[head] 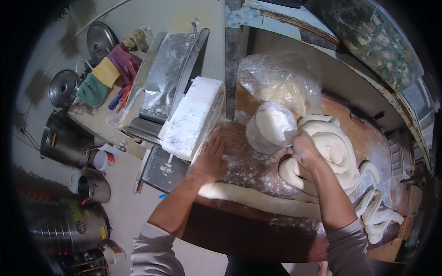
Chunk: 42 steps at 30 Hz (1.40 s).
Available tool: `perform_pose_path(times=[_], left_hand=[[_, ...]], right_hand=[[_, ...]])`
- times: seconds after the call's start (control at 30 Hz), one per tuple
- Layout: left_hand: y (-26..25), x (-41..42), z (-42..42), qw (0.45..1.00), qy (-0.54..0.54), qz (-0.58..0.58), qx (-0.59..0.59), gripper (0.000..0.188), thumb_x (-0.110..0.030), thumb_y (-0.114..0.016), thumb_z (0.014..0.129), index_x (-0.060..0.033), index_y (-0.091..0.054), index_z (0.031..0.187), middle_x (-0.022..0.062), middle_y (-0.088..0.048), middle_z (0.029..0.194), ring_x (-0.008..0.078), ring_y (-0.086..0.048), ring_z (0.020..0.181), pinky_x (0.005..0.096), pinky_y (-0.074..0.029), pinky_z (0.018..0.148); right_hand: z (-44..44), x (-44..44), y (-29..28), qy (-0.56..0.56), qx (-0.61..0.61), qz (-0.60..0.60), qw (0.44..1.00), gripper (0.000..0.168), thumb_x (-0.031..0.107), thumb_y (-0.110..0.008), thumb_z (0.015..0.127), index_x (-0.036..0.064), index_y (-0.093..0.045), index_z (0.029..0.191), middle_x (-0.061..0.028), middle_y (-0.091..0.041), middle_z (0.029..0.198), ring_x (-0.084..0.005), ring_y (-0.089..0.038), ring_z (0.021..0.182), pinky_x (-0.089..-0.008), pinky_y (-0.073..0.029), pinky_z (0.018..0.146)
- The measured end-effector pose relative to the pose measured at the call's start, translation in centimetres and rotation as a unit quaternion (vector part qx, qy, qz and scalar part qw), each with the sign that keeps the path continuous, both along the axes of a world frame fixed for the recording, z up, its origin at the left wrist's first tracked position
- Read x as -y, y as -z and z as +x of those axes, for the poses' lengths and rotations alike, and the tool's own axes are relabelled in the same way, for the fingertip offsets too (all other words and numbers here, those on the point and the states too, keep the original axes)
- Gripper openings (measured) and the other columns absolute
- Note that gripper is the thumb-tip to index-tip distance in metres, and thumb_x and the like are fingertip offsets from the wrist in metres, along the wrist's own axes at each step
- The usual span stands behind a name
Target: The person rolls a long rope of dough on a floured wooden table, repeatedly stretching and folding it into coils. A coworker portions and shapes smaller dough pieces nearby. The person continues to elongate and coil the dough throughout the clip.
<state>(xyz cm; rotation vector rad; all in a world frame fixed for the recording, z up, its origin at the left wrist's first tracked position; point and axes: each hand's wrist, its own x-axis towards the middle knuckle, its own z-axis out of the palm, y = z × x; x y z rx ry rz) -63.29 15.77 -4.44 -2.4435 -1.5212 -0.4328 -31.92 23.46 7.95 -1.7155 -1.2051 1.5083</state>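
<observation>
My left hand (210,159) lies palm down with fingers stretched out on the floured wooden table (238,169), beside a white-dusted machine housing (191,117). It holds nothing. My right hand (304,149) grips the near right side of a translucent tub of flour (253,132), which is tilted; whether it has a handle there is hidden. Just right of that hand sits a large coil of thick dough rope (333,148), partly covered by my forearm. A long dough roll (255,198) stretches along the table's front edge, its left end close to my left wrist.
A clear plastic bag (283,82) with pale contents stands behind the tub. Dough strips (376,214) lie at the right. Left of the housing is a metal roller machine (162,79) with a sloping chute; rubber gloves (110,70) hang beyond it. Steel pots (65,138) stand lower left.
</observation>
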Motion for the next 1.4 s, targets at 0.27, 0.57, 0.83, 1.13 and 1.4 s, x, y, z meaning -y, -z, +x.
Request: perform_pose_path(times=[0.27,0.57,0.83,1.13,1.4], left_hand=[[-7.3,3.8,12.9,0.916,0.095,-0.313,0.233,0.042,-0.036,-0.064,0.096,-0.0022,-0.068,0.120,0.0211,-0.059,0.140,0.0414,-0.057,0.129,0.0546,-0.042,0.111],[-3.3,15.5,11.1,0.982,0.045,-0.178,0.048,0.057,-0.028,-0.076,0.080,-0.0066,-0.062,0.132,0.0156,-0.057,0.136,0.0344,-0.049,0.131,0.0623,-0.028,0.113],[-7.5,8.7,13.0,0.990,0.068,-0.100,0.068,0.035,-0.019,-0.072,0.080,-0.0033,-0.068,0.111,0.0151,-0.064,0.110,0.0358,-0.056,0.111,0.0494,-0.039,0.100],[-7.7,15.9,24.6,0.971,0.135,-0.192,0.053,0.074,-0.036,-0.080,0.078,-0.0053,-0.056,0.140,0.0181,-0.059,0.137,0.0374,-0.051,0.130,0.0589,-0.033,0.114],[-4.9,9.3,23.8,0.984,0.091,-0.146,0.052,0.054,-0.014,-0.065,0.085,-0.0097,-0.056,0.138,0.0174,-0.059,0.128,0.0371,-0.055,0.117,0.0530,-0.039,0.106]], right_hand=[[1.3,-1.3,6.3,-0.029,0.143,0.052,0.988,0.033,0.025,-0.053,0.098,-0.006,-0.065,0.100,-0.0224,-0.071,0.089,-0.0401,-0.071,0.084,-0.0492,-0.055,0.074],[15.9,23.9,4.2,-0.229,0.484,0.333,0.776,0.051,0.032,-0.070,0.091,0.009,-0.059,0.134,-0.0183,-0.066,0.124,-0.0356,-0.062,0.120,-0.0476,-0.047,0.102],[18.9,28.0,6.0,-0.159,0.416,0.459,0.769,0.048,0.016,-0.064,0.090,0.004,-0.056,0.136,-0.0170,-0.062,0.112,-0.0324,-0.061,0.092,-0.0488,-0.049,0.081],[29.7,34.0,2.4,-0.178,0.436,0.305,0.828,0.064,0.039,-0.067,0.091,0.005,-0.053,0.144,-0.0174,-0.059,0.136,-0.0361,-0.051,0.132,-0.0539,-0.035,0.114],[32.1,24.8,8.5,-0.119,0.490,0.387,0.772,0.049,0.009,-0.059,0.083,0.008,-0.063,0.132,-0.0157,-0.066,0.116,-0.0359,-0.061,0.106,-0.0506,-0.046,0.093]])
